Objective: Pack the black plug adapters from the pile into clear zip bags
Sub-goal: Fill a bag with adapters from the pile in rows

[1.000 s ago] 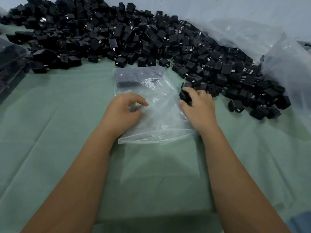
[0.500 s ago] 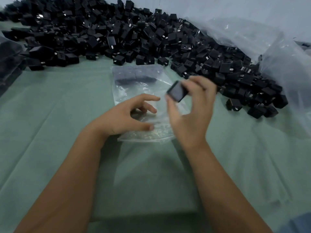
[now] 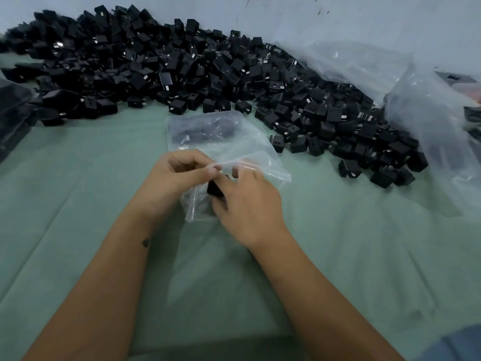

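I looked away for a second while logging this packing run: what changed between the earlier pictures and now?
The right hand carried one black adapter from the pile back to the clear zip bag. The left hand, earlier resting on the bag, now pinches its lifted mouth edge. The pile and green cloth stayed put.
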Demonstrator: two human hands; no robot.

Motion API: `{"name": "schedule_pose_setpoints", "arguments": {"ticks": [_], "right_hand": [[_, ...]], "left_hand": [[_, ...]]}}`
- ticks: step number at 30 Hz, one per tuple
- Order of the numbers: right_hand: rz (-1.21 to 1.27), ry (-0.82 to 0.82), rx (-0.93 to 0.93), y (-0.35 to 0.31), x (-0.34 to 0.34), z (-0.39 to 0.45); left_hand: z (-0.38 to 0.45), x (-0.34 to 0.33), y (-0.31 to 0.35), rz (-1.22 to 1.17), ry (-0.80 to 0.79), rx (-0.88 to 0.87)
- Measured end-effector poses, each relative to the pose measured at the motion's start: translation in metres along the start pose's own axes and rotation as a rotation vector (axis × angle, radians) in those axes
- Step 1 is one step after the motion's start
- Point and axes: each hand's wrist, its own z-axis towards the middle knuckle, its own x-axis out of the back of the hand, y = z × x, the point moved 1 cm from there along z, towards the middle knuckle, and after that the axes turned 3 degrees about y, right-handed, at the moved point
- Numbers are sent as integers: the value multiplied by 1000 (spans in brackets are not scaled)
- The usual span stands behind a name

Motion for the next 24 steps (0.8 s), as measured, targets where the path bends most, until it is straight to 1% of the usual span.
{"name": "schedule_pose_setpoints", "arguments": {"ticks": [3, 5, 6, 8, 9, 11, 13, 15, 16, 17, 18, 19, 21, 22, 24], "right_hand": [[8, 59, -48, 0, 3, 3], [-10, 67, -70, 2, 4, 5], [-18, 44, -87, 3, 3, 5], [9, 24, -121, 3, 3, 3], [55, 32, -138, 3, 3, 2], [129, -34, -154, 1, 2, -1], [156, -88, -111, 0, -1, -2], [84, -72, -55, 2, -5, 0], [21, -108, -24, 3, -7, 1], [-26, -179, -18, 5, -11, 2], [-50, -233, -32, 10, -16, 1], [-39, -282, -88, 12, -17, 1], [18, -259, -175, 15, -16, -1], [9, -216, -169, 17, -17, -1], [-59, -215, -147, 15, -18, 1]], "left_hand": [[0, -1, 3, 9, -142, -42], [0, 1, 4, -4, -164, -37], [0, 2, 4, -16, -136, -35], [2, 6, 2, -40, -16, -29], [4, 8, 0, -56, 68, -16], [6, 13, 0, -60, 262, 23], [8, 18, -2, 27, 443, 56], [9, 19, -3, 129, 562, 72], [8, 18, -4, 159, 600, 72], [8, 18, -6, 176, 621, 66], [8, 17, -6, 183, 632, 53], [9, 17, -7, 184, 637, 39], [9, 16, -7, 190, 649, 24], [9, 15, -8, 201, 657, 25], [9, 15, -9, 237, 662, 38]]}}
